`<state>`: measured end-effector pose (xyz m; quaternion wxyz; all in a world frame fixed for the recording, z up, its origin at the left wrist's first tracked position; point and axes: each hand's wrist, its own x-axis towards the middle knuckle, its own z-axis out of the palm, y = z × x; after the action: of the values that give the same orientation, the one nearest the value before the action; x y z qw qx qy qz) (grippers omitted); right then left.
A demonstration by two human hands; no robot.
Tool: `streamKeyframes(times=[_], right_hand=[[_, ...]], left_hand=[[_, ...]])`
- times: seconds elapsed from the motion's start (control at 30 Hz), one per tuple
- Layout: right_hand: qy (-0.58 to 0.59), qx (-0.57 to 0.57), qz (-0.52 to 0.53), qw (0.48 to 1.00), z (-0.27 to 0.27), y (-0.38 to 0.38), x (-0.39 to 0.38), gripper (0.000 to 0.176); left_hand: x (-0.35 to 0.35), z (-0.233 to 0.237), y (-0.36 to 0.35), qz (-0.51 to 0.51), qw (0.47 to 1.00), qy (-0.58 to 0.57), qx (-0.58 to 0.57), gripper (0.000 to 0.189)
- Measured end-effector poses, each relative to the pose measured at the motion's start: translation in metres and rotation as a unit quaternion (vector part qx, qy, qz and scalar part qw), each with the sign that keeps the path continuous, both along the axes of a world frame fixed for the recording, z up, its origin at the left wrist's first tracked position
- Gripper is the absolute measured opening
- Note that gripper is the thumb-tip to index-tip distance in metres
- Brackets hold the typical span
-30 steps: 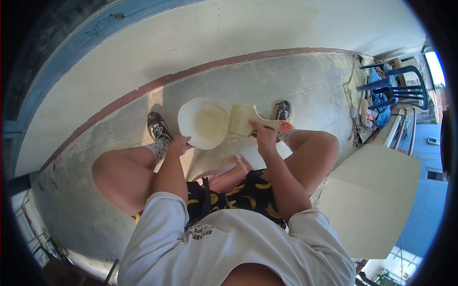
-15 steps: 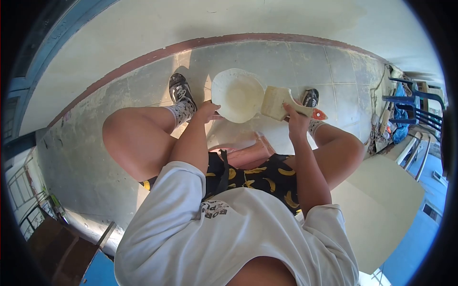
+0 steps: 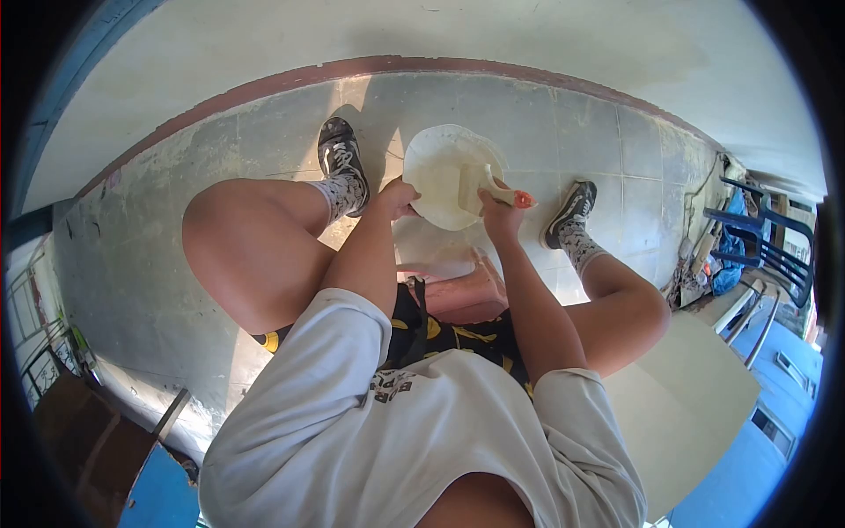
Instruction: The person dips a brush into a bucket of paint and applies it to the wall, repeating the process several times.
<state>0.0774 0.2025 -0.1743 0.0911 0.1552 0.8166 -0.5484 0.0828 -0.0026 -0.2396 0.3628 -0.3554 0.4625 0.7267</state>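
My left hand (image 3: 400, 198) is closed on the left rim of a round, whitish container (image 3: 431, 167), which looks like a shallow bowl or bucket seen from above. In my right hand (image 3: 500, 211) is the handle of a wide paint brush (image 3: 473, 187) with pale bristles and a red-orange handle end. The bristles lie over the right part of the container's inside. Below the two hands, between my legs, a pinkish-brown object (image 3: 466, 295) shows in part; I cannot make out what it is.
A grey tiled floor (image 3: 150, 290) meets a pale wall (image 3: 422, 31) along a reddish-brown strip. Blue plastic chairs (image 3: 757, 233) and a blue bag stand at the right. A pale board (image 3: 695, 396) is at lower right, a brown panel (image 3: 97, 440) at lower left.
The brush has moved left, from beside the container to over its inside. The container has shifted slightly right in view, and my right foot appears further out from behind the brush.
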Motion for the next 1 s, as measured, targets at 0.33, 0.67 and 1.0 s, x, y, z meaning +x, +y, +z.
streamKeyframes(times=[0.33,0.67,1.0], right_hand=[[0.036,0.055,0.021,0.998,-0.016,-0.004,0.005,0.037],[0.079,-0.082,-0.058,0.992,0.025,0.006,0.007,0.036],[0.109,-0.111,-0.1,0.983,0.04,0.03,0.017,0.036]], left_hand=[[0.001,0.006,0.001,-0.024,0.998,0.019,-0.047,0.049],[0.008,-0.026,0.007,-0.019,0.999,0.048,0.016,0.047],[-0.001,-0.041,0.008,0.021,0.993,0.041,0.105,0.055]])
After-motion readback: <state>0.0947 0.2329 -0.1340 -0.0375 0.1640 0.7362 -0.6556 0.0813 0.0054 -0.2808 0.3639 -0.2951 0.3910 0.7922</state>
